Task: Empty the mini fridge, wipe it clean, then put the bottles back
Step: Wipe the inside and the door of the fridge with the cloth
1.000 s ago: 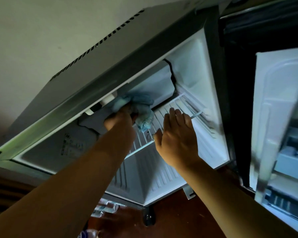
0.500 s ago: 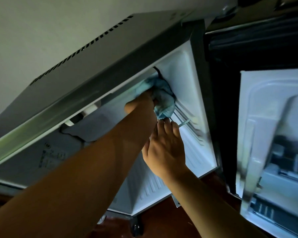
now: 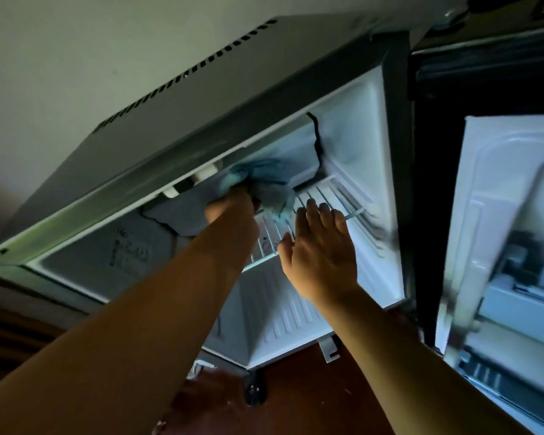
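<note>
Blue cloth (image 3: pixel 264 180) bunched in left hand (image 3: pixel 230 205) | right hand (image 3: pixel 321 246) fingers flat on wire shelf (image 3: pixel 327 196) | fridge (image 3: pixel 358 127) door open

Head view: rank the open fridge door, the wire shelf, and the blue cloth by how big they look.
1. Open fridge door, though it is nearer the camera.
2. Wire shelf, partly hidden.
3. Blue cloth, bunched in the left hand.

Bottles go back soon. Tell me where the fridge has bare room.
Free: the floor below the wire shelf, between both side walls. Crowded: the shelf itself, right hand resting on it, left hand gripping the cloth behind.
</note>
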Action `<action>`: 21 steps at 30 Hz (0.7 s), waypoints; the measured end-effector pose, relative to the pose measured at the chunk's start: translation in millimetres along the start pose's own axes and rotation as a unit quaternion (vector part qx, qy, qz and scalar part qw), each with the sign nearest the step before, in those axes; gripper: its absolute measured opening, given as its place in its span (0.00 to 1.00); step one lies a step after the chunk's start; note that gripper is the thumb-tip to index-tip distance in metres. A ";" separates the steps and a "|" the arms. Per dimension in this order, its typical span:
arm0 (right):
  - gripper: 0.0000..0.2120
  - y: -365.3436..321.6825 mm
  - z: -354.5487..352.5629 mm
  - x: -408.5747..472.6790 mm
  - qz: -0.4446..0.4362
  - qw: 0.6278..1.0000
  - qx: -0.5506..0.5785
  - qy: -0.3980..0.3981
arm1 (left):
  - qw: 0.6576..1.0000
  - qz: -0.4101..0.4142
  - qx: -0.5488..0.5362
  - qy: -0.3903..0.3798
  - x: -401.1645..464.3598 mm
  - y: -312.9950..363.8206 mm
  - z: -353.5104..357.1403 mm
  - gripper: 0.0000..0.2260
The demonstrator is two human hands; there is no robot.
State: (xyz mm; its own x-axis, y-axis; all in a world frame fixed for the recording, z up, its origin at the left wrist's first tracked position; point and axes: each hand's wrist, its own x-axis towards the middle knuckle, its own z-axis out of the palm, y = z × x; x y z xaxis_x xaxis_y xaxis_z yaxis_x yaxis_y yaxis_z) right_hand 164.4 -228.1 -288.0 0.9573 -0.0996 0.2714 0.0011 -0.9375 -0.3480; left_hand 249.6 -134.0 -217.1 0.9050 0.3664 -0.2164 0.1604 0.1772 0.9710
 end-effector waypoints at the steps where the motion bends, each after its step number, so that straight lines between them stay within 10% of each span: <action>1: 0.32 0.4 -1.0 -0.3 -0.004 1.000 -0.002 -0.004 | 0.999 0.012 0.018 0.038 -0.3 1.2 -4.7 0.07; 4: 0.31 3.9 -1.3 -0.4 0.000 1.000 -0.011 -0.002 | 0.993 0.029 -0.019 0.111 -6.8 9.6 -22.2 0.04; 8: 0.31 2.0 -0.1 -0.5 0.002 1.000 -0.030 0.005 | 0.998 0.044 0.036 0.008 -20.4 17.4 -52.1 0.04; 15: 0.26 -0.9 -7.3 -0.7 0.003 1.000 0.007 0.013 | 0.990 0.131 -0.026 0.040 -58.1 13.1 -81.9 0.24; 21: 0.26 -30.6 -19.1 -23.0 -0.052 0.941 0.324 0.078 | 0.953 0.223 0.203 0.008 -92.5 2.2 -120.5 0.16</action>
State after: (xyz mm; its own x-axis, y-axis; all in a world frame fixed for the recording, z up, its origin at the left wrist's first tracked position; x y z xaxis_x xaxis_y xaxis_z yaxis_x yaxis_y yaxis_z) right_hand 136.8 -203.5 -266.5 0.8883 -0.1131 0.4451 0.3174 -0.5494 -0.7730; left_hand 118.8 -57.4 -207.2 0.9134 0.3372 0.2281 -0.0959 -0.3662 0.9256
